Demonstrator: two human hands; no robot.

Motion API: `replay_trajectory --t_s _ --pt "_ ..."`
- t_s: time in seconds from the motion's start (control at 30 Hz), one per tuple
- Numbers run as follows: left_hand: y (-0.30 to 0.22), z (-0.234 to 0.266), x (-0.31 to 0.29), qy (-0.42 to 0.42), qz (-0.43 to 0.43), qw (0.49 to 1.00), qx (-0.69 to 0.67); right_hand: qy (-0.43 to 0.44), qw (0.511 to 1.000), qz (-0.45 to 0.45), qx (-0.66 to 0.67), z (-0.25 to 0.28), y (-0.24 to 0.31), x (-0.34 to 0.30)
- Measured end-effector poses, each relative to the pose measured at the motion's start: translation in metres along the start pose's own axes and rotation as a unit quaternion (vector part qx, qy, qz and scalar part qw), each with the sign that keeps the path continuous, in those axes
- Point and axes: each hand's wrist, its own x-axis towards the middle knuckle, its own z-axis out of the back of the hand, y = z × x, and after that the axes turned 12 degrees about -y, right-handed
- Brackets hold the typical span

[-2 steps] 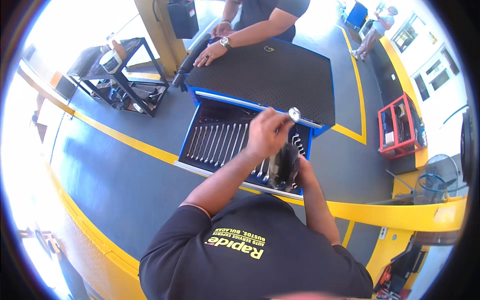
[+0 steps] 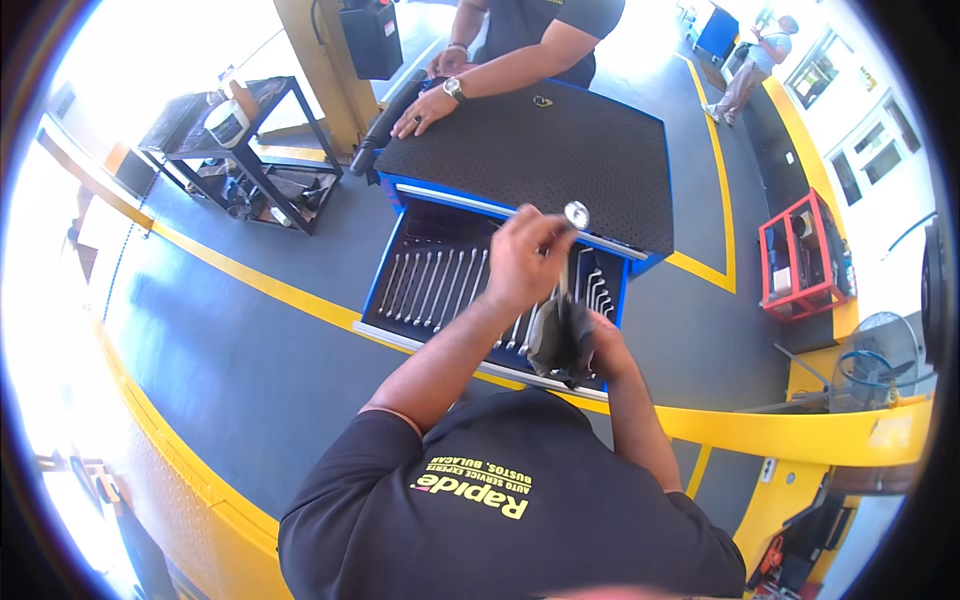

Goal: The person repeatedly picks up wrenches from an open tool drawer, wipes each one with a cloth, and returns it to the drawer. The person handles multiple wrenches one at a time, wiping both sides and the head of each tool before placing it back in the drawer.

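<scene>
Over an open drawer (image 2: 372,329) of a blue tool cabinet, my left hand (image 2: 528,258) pinches a silver wrench (image 2: 577,214) just below its shiny round head. The wrench stands roughly upright, its shaft running down into a dark grey cloth (image 2: 562,345). My right hand (image 2: 608,345) is closed on this cloth, bunched around the lower part of the wrench. Below my hands, a row of combination wrenches (image 2: 430,288) lies in the drawer's dark lining. Several offset wrenches (image 2: 598,290) lie at the drawer's right side, partly hidden by my right hand and the cloth.
Across the black ribbed cabinet top (image 2: 530,150), a co-worker's hand (image 2: 425,110) rests near a black side handle. A black cart (image 2: 250,150) stands at the left, a red cart (image 2: 800,250) at the right. A yellow bar (image 2: 800,432) crosses at the lower right. Another person (image 2: 755,65) stands far off.
My left hand and the wrench head have moved slightly left and up. The cloth in my right hand has shifted a little to the left.
</scene>
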Motion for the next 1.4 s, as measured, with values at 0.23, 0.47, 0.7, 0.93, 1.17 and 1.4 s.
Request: replay_trajectory --t_s 0.23,0.47,0.7,0.93,1.17,1.4 --pt "0.0 0.017 0.028 0.094 -0.004 0.994 0.051 0.006 0.996 0.084 0.036 -0.065 0.069 0.031" --pt "-0.008 0.042 -0.031 0.264 0.172 0.946 -0.076 0.039 0.948 0.206 0.24 -0.095 0.123 0.046" --pt "-0.037 0.074 -0.066 0.315 0.407 0.841 -0.167 -0.058 0.919 0.289 0.261 -0.117 0.142 0.041" --pt "-0.046 0.132 -0.052 0.3 0.537 0.758 -0.219 -0.076 0.933 0.192 0.294 -0.121 0.122 0.065" --pt "-0.056 0.152 -0.044 0.313 0.457 0.832 0.038 -0.055 0.96 0.046 0.272 -0.112 0.106 0.078" --pt "-0.029 0.18 -0.037 0.34 0.337 0.865 0.149 0.021 0.981 0.043 0.189 -0.131 0.119 0.053"
